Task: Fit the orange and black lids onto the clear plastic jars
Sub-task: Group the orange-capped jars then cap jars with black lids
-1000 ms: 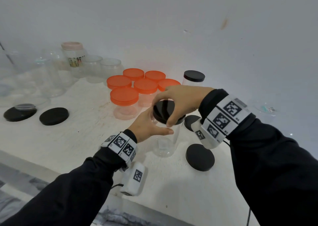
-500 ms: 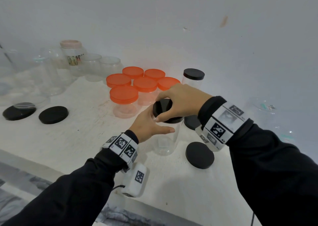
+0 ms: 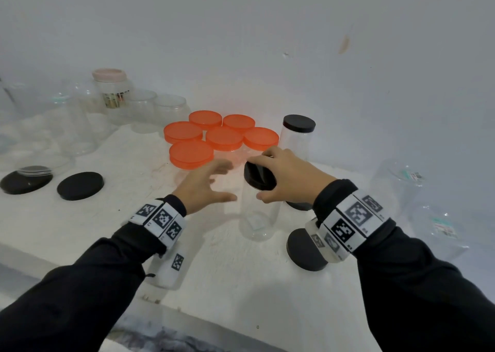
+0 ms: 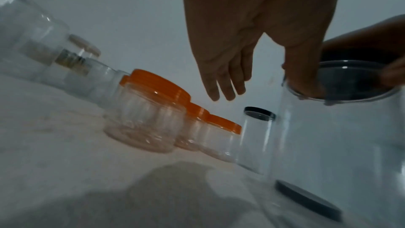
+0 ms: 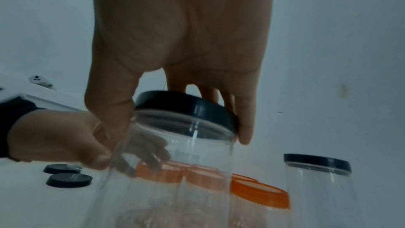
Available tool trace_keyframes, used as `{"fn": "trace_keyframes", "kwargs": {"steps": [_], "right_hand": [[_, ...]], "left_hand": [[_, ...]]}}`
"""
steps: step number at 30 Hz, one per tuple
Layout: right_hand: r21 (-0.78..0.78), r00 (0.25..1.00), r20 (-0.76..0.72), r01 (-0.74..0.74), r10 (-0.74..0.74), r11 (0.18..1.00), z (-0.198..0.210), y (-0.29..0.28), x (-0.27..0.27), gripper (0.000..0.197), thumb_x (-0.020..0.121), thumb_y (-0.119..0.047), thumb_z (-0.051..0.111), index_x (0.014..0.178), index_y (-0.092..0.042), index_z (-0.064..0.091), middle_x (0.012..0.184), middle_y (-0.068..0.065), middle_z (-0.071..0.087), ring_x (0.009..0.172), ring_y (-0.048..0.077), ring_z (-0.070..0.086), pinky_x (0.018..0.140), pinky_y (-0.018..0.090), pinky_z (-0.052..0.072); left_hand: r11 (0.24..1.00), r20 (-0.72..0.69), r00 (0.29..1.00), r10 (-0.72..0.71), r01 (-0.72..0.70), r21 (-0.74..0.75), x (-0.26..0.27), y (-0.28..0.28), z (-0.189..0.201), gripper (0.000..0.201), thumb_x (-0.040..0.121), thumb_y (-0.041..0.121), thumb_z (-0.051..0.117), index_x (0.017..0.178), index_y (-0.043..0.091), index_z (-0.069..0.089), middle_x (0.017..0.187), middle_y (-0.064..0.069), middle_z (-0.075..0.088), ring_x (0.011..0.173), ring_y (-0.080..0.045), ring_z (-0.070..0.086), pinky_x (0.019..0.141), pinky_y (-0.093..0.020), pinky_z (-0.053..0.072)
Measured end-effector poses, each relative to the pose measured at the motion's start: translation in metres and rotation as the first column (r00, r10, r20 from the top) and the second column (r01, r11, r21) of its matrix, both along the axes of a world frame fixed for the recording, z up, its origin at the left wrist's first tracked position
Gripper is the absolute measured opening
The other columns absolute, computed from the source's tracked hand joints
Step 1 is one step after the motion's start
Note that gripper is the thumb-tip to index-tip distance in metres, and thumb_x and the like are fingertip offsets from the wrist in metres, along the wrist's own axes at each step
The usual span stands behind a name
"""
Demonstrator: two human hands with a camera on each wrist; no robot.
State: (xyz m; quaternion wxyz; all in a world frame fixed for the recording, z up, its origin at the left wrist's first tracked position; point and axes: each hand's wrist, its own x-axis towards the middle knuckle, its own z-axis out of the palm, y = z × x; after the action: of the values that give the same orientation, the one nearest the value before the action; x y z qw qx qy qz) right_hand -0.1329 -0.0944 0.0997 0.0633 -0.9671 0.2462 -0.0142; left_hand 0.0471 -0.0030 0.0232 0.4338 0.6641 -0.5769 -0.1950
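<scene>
- My right hand (image 3: 290, 176) grips the black lid (image 3: 259, 175) from above, thumb and fingers curled round its rim, as the right wrist view shows.
- The lid sits slightly tilted on the mouth of the tall clear jar (image 3: 257, 219), which stands on the white surface (image 3: 235, 279) in front of me.
- My left hand (image 3: 205, 184) hovers just beside the jar, fingers spread and holding nothing; the left wrist view shows a gap between them and the jar wall.
- Step in hand: seating this black lid, judged nearly complete.
- Next move, as I judge it: level the lid and press or twist it home, and the unsteadied jar may turn with it.
- Behind the jar stand six orange-lidded jars (image 3: 191, 155) and one black-lidded jar (image 3: 297, 134); a loose black lid (image 3: 80, 185) lies at left.
</scene>
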Motion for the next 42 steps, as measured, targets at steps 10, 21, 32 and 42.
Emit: {"fn": "trace_keyframes", "kwargs": {"steps": [10,21,32,42], "right_hand": [[-0.171,0.973,0.202,0.148,-0.112,0.974,-0.029,-0.035,0.015,0.062,0.090,-0.025,0.059,0.145,-0.016,0.031,0.145,0.012,0.033,0.131,0.028,0.031,0.107,0.035,0.028],[-0.264,0.928,0.346,0.237,-0.137,0.935,-0.055,-0.085,0.043,0.056,0.076,-0.009,0.073,0.127,0.001,0.053,0.128,0.027,0.052,0.121,0.043,0.048,0.104,0.054,0.035],[-0.283,0.935,0.305,0.273,-0.183,0.920,-0.052,-0.103,0.049,0.056,0.091,-0.018,0.057,0.142,-0.009,0.036,0.145,0.017,0.037,0.138,0.031,0.027,0.116,0.044,0.012],[-0.283,0.933,0.267,0.314,-0.240,0.906,-0.029,-0.070,0.040,0.059,0.094,-0.032,0.049,0.146,-0.016,0.025,0.155,0.010,0.018,0.144,0.026,0.011,0.115,0.047,0.005]], "left_hand": [[0.930,0.528,0.769,0.362,-0.337,-0.148,0.077,-0.037,-0.015,0.059,0.081,0.036,0.068,0.130,0.010,0.049,0.143,-0.007,0.039,0.134,-0.027,0.031,0.109,-0.050,0.018],[0.934,0.611,0.747,0.263,-0.355,0.032,0.093,-0.051,-0.033,0.060,0.091,0.048,0.046,0.141,0.017,0.035,0.152,0.000,0.026,0.141,-0.021,0.016,0.113,-0.047,0.009],[0.938,0.631,0.725,0.276,-0.347,-0.012,0.095,-0.053,-0.036,0.058,0.090,0.047,0.049,0.138,0.017,0.040,0.149,-0.002,0.033,0.139,-0.024,0.022,0.111,-0.047,0.014],[0.934,0.642,0.717,0.270,-0.358,0.007,0.091,-0.052,-0.032,0.056,0.090,0.046,0.048,0.137,0.017,0.040,0.149,-0.002,0.033,0.138,-0.024,0.023,0.112,-0.049,0.015]]}}
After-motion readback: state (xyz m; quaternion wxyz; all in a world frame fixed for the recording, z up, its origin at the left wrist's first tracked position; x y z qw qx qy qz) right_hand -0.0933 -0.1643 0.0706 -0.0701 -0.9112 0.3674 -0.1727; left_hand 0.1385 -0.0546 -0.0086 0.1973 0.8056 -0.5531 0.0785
